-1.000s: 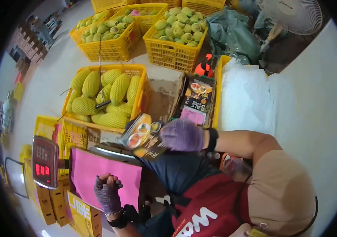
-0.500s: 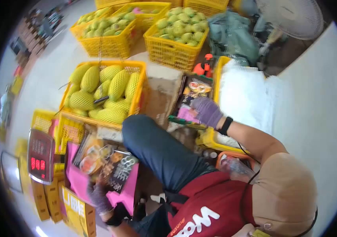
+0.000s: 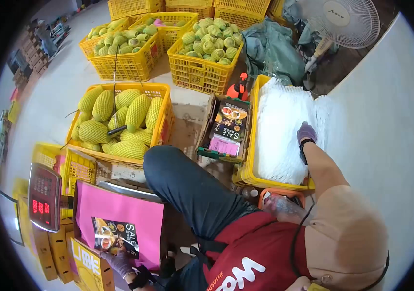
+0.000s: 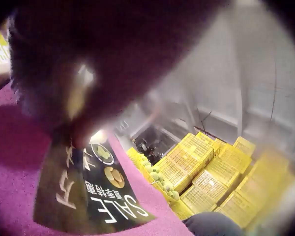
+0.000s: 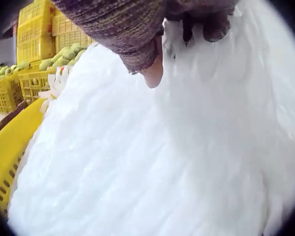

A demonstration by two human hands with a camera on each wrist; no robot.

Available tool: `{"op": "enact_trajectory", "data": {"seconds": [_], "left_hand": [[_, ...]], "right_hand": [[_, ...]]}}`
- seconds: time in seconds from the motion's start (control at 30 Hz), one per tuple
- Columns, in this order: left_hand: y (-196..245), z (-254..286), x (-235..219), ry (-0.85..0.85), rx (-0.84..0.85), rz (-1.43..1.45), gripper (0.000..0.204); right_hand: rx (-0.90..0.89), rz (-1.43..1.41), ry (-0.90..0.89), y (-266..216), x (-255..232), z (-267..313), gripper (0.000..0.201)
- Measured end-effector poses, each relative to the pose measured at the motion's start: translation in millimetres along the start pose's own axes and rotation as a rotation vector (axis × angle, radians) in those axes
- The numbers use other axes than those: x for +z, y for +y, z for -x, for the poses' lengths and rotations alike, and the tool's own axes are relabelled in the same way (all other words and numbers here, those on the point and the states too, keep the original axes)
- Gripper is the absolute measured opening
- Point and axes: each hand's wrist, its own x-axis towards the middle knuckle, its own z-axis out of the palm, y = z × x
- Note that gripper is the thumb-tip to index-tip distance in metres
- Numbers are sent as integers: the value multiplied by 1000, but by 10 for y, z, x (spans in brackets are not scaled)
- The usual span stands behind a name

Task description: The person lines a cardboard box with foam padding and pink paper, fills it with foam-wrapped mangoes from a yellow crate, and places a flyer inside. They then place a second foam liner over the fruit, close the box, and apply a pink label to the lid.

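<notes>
My left hand [image 3: 118, 262], in a purple fingerless glove, pinches the edge of a black printed leaflet [image 3: 128, 236] marked SALE. The leaflet lies over bright pink paper [image 3: 119, 201] lining a box at lower left. In the left wrist view the blurred hand hides one end of the leaflet [image 4: 91, 196]. My right hand [image 3: 307, 131], gloved alike, is over a stack of white foam-like sheets [image 3: 282, 140] in a yellow crate. The right wrist view shows its bare thumb tip [image 5: 155, 73] apart from the fingers, right at the white surface [image 5: 103, 147].
A crate of net-wrapped fruit [image 3: 134, 114] stands ahead, with fuller crates [image 3: 202, 68] behind. A small box [image 3: 224, 123] holds more leaflets beside an orange spray bottle [image 3: 238, 87]. A scale display [image 3: 44, 196] stands left. At the back right is a fan [image 3: 338, 22].
The right hand has gone from a leaflet above my knee, past the leaflet box, to the white stack. The left hand, empty at first, now has a leaflet, lowered onto the pink paper.
</notes>
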Motion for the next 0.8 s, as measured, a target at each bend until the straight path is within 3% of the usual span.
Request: {"op": "enact_trajectory", "data": {"seconds": [0.07, 0.1, 0.13, 0.17, 0.2, 0.27, 0.3, 0.33, 0.4, 0.43, 0.47, 0.53, 0.57, 0.6, 0.67, 0.7, 0.73, 0.77, 0.8], "left_hand": [[132, 135, -23, -63, 15, 122, 111], [154, 114, -18, -63, 17, 124, 111], [170, 84, -7, -85, -7, -306, 109], [191, 67, 9, -107, -32, -737, 107], [230, 100, 28, -110, -30, -736, 107], [358, 240, 94, 37, 284, -901, 110], [465, 282, 106, 17, 258, -944, 111], [521, 327, 146, 19, 250, -938, 111], [605, 380, 185, 143, 297, -1010, 108], [629, 387, 187, 143, 290, -1014, 108], [662, 383, 191, 53, 216, -1064, 104], [715, 352, 190, -119, 69, -1150, 96], [634, 358, 190, -116, 178, -1178, 84], [407, 290, 187, -113, 174, -1182, 84], [-48, 69, 168, -364, 442, -846, 70], [49, 201, 148, -331, 568, -673, 61], [40, 215, 163, -331, 569, -674, 61], [21, 208, 181, -366, 559, -621, 61], [19, 205, 185, -398, 549, -566, 61]], "right_hand": [[86, -223, 98, -20, 72, -75, 40], [46, -311, 87, 0, 55, -222, 58], [1, -346, 232, 39, -99, -201, 34], [-175, -186, 148, 136, -42, -706, 29], [-348, -23, 59, 258, 55, -1156, 25], [-215, -544, 20, 293, -330, -814, 23], [-258, -101, 290, 197, -628, -507, 25], [-264, -99, 298, 67, -627, -420, 25], [-395, 67, -23, -179, -504, -343, 39], [-282, -33, -92, -279, -459, -137, 45], [-165, -134, -162, -312, -359, -27, 51], [-180, -70, -192, -400, 418, -491, 64], [-267, -45, -110, -438, 123, -56, 56], [-272, -46, -114, -465, 122, -73, 56], [-186, -404, 45, -412, 267, -404, 51], [-612, 140, 155, -295, 393, -825, 31], [-664, 156, 384, -153, 240, -867, 20], [-505, 541, 574, -11, 529, -1600, 31], [-211, -433, 561, 30, 588, -2013, 38]]}}
